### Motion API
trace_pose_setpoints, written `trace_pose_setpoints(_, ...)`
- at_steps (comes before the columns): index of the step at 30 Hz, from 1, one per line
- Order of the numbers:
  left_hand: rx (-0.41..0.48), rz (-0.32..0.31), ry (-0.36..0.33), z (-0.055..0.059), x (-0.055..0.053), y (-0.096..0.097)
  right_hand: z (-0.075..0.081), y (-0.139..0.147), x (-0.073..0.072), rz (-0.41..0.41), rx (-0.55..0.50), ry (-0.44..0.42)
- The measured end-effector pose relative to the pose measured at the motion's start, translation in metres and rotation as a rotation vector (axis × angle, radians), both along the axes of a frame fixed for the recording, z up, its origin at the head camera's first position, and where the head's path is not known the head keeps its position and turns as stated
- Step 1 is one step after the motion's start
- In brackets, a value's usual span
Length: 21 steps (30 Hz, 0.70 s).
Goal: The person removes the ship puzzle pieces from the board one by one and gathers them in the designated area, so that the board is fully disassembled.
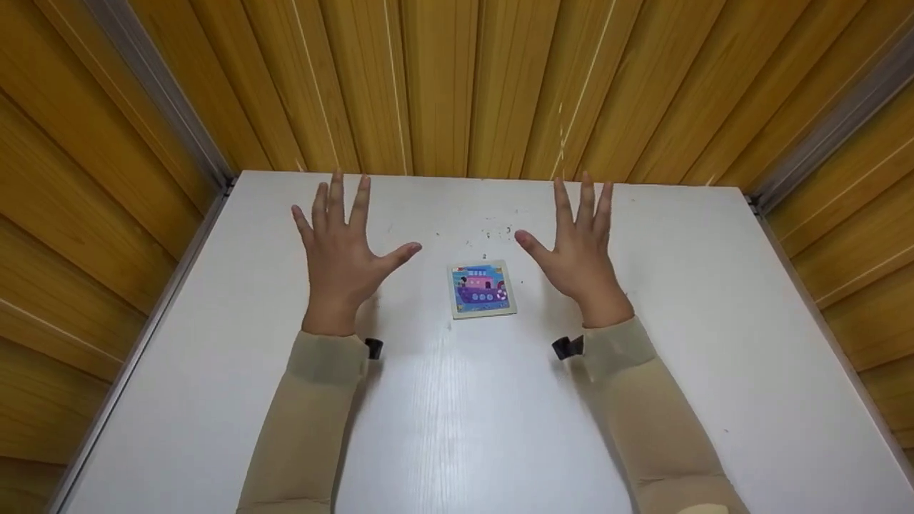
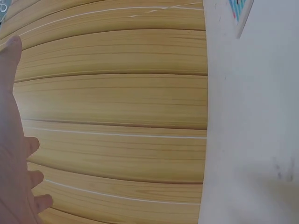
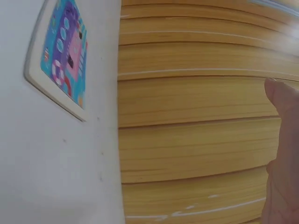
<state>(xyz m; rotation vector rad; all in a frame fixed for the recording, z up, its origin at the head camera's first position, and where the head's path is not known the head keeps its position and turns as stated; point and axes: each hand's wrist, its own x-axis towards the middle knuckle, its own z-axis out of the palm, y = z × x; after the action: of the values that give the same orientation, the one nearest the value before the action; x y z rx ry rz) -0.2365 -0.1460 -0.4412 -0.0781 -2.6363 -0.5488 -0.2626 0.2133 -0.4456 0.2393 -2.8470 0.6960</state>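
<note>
A small square picture board point(image 1: 482, 289) with a pale frame lies flat on the white table, showing a pink and purple ship on blue. My left hand point(image 1: 343, 257) is held up to the left of it, fingers spread and thumb pointing toward the board. On the other side my right hand point(image 1: 580, 260) mirrors it, fingers straight and thumb out. Neither hand holds or touches anything. In the right wrist view the board point(image 3: 65, 56) appears at the upper left, well apart from the right thumb point(image 3: 282, 95). Only a corner of the board point(image 2: 239, 14) enters the left wrist view.
The white table point(image 1: 443, 421) ends at a yellow wood-plank wall point(image 1: 435, 86) at the back. Similar plank walls with grey metal posts flank it on both sides. Small dark marks point(image 1: 496, 232) dot the tabletop behind the board. A black wrist device point(image 1: 373, 348) sits at the left cuff.
</note>
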Motion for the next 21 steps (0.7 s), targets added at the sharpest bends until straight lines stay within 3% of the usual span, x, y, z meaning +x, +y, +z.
trace_pose_setpoints(6,0.060,-0.097,-0.099,-0.016,-0.003,0.016,-0.023,-0.023,0.001,0.103,-0.094,-0.105)
trace_pose_setpoints(15,0.208,-0.280,-0.357,-0.049,-0.006,0.036,-0.047,-0.031,-0.005,0.201,-0.342,-0.264)
trace_pose_setpoints(21,0.240,-0.322,-0.411,-0.061,-0.006,0.044,-0.054,-0.034,-0.003,0.234,-0.411,-0.309)
